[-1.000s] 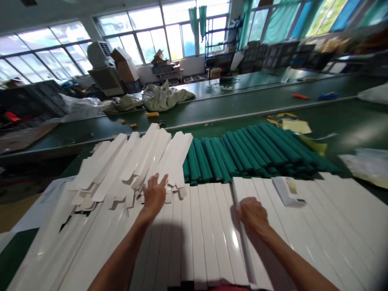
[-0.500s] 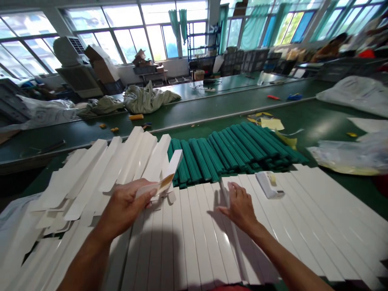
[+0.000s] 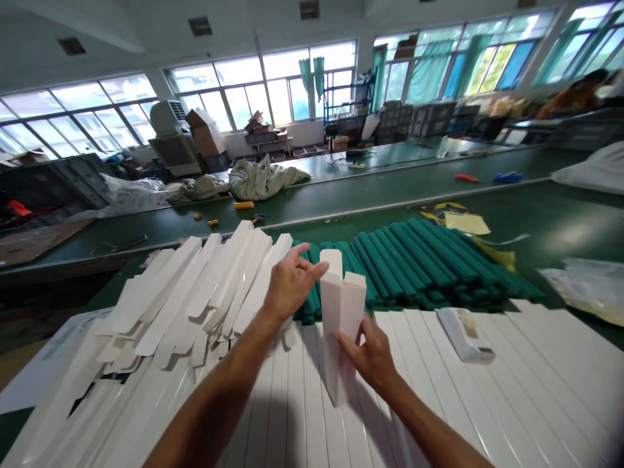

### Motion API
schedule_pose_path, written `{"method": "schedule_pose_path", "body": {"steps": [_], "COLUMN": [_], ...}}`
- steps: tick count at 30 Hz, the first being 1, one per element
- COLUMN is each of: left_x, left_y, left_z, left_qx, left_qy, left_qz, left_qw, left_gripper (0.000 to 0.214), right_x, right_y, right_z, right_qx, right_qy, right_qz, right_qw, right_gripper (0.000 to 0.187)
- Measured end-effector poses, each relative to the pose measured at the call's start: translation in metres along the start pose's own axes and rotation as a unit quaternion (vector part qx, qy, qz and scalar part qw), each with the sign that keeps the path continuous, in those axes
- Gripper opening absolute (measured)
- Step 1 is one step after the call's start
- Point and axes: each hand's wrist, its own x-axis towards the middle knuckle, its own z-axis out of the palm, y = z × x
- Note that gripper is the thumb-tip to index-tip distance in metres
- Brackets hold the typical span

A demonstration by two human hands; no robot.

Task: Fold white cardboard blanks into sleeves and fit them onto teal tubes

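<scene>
A long white paper carton (image 3: 334, 331) stands nearly upright in front of me, its end flaps raised at the top. Low on its right side, my right hand (image 3: 371, 356) grips it between thumb and fingers. My left hand (image 3: 292, 283) is beside the top, fingers spread, with a fingertip at the raised flap; whether it presses on the flap I cannot tell. Under both hands lies a row of white cartons (image 3: 419, 383) set side by side. On that row, to the right, rests a small white tape dispenser (image 3: 465, 335).
Loose white cartons with open flaps (image 3: 195, 292) are heaped at the left. Behind the row lie stacked green ribbed rods (image 3: 404, 260). A clear plastic bag (image 3: 589, 286) is at the right. Across the green table are a crumpled grey-green cloth (image 3: 263, 179) and a red tool (image 3: 467, 177).
The carton now stands upright in my right hand, which was resting on the row before. My left hand has let go of the carton end it held and spread its fingers. The view has tilted up.
</scene>
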Motion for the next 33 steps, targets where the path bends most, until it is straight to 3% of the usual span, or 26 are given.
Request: {"method": "schedule_pose_path", "body": {"steps": [2,4,7,9,11,13,14,16,18,21,25,27,29,31,33], "left_x": [-0.012,-0.026,-0.037,-0.035,-0.027,-0.021,-0.019,-0.020,-0.024,-0.029,-0.030,-0.030,-0.030,-0.031,-0.032], "left_y": [-0.021,-0.037,-0.046,-0.044,-0.043,-0.043,-0.044,-0.049,-0.054,-0.063,-0.068,-0.068,-0.067,-0.065,-0.065], "left_z": [0.024,0.045,0.059,0.055,0.045,0.038,0.037,0.042,0.050,0.062,0.062,0.061,0.060,0.062,0.064], "left_qx": [0.002,-0.028,-0.009,0.030,0.054,0.058,0.054,0.039,0.033,0.061,0.094,0.100,0.102,0.094,0.080], "left_qy": [0.058,0.039,0.067,0.112,0.166,0.210,0.225,0.230,0.216,0.192,0.175,0.178,0.185,0.182,0.169], "left_qz": [-0.010,-0.038,-0.049,-0.054,-0.053,-0.036,-0.021,0.016,0.059,0.110,0.207,0.248,0.258,0.236,0.202], "left_qw": [0.998,0.998,0.997,0.992,0.983,0.975,0.973,0.972,0.974,0.973,0.958,0.947,0.943,0.950,0.961], "left_gripper": [0.093,0.108,0.096,0.080,0.068,0.067,0.069,0.081,0.100,0.117,0.103,0.093,0.092,0.098,0.102], "right_x": [-0.004,-0.001,0.011,0.018,0.020,0.020,0.019,0.018,0.017,0.017,0.023,0.036,0.060,0.090,0.117], "right_y": [-0.003,-0.012,-0.020,-0.016,0.000,0.024,0.036,0.060,0.077,0.088,0.082,0.073,0.062,0.054,0.050], "right_z": [0.012,0.018,0.020,0.017,0.015,0.016,0.019,0.027,0.038,0.049,0.050,0.038,0.012,-0.033,-0.090], "right_qx": [-0.040,-0.076,-0.091,-0.024,0.027,-0.050,-0.136,-0.294,-0.359,-0.363,-0.372,-0.370,-0.355,-0.324,-0.269], "right_qy": [0.044,0.078,0.096,0.024,-0.065,-0.109,-0.125,-0.179,-0.243,-0.264,-0.256,-0.247,-0.222,-0.174,-0.124], "right_qz": [-0.022,-0.082,-0.171,-0.186,-0.132,-0.001,0.073,0.170,0.184,0.185,0.196,0.182,0.159,0.164,0.232], "right_qw": [0.998,0.991,0.976,0.982,0.989,0.993,0.980,0.923,0.882,0.875,0.870,0.877,0.894,0.915,0.927], "right_gripper": [0.021,0.016,0.011,0.016,0.022,0.025,0.025,0.023,0.024,0.024,0.021,0.025,0.030,0.036,0.037]}}
